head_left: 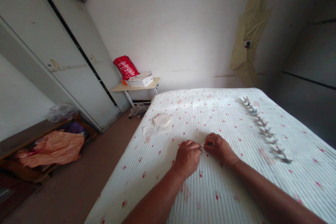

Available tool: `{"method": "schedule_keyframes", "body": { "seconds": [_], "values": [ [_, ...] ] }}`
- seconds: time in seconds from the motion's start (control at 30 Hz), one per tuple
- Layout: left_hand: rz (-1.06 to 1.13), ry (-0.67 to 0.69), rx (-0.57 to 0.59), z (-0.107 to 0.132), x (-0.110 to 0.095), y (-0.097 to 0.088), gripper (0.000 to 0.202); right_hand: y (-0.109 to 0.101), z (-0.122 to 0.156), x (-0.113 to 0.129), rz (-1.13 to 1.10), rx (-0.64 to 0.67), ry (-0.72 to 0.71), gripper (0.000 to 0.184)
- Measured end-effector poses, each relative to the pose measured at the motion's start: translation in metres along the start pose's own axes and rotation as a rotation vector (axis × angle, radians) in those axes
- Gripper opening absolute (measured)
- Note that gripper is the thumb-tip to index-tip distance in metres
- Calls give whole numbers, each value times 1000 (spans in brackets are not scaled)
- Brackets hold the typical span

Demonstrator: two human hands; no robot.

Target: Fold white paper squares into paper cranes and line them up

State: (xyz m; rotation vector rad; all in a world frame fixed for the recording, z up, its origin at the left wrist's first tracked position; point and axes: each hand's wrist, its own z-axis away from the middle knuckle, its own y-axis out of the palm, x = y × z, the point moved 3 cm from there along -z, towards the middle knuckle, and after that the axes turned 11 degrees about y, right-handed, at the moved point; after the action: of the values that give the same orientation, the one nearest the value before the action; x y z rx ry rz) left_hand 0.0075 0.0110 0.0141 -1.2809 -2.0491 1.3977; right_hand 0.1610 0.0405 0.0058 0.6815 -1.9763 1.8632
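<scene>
Both my hands meet over the middle of the bed, on a small folded piece of paper (202, 147) that is mostly covered by the fingers. My left hand (187, 157) is closed, with its fingertips pinching the paper's left side. On the other side, the curled fingers of my right hand (218, 148) pinch the same piece. Several printed paper sheets (162, 120) lie loosely overlapped to the upper left of my hands. Off to the right, a line of small folded paper figures (264, 131), shaped like birds, runs away from me along the bed.
The hands work over a white ribbed bed cover (220, 199) with red spots. Beyond its far left corner stands a small table (119, 87) with a white box (141, 81) and a red bag (126, 67). A cabinet (68, 42) and an orange plastic bag (56, 148) are at left.
</scene>
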Motion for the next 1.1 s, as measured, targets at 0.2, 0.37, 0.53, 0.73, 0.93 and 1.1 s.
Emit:
{"method": "schedule_keyframes", "body": {
  "seconds": [0.2, 0.37, 0.53, 0.73, 0.93, 1.1],
  "values": [
    [10, -3, -1, 0, 0, 1, 15, 0, -1, 3, 44, -15, 44, 14],
    [40, -22, -10, 0, 0, 0, 16, -3, 1, 7, 65, -17, 65, 13],
    [19, -33, -3, 0, -1, 0, 19, -4, 3, 8, 76, -30, 66, 9],
    [-25, -12, 23, 0, -4, 0, 19, -4, 0, 4, 9, -17, 71, 12],
    [-32, -16, 24, 0, -5, -2, 17, -15, -6, -17, -302, 83, 122, 15],
    [-30, -9, 15, -1, -6, -4, 17, -17, -2, -10, -250, 52, 71, 16]
  ]
}}
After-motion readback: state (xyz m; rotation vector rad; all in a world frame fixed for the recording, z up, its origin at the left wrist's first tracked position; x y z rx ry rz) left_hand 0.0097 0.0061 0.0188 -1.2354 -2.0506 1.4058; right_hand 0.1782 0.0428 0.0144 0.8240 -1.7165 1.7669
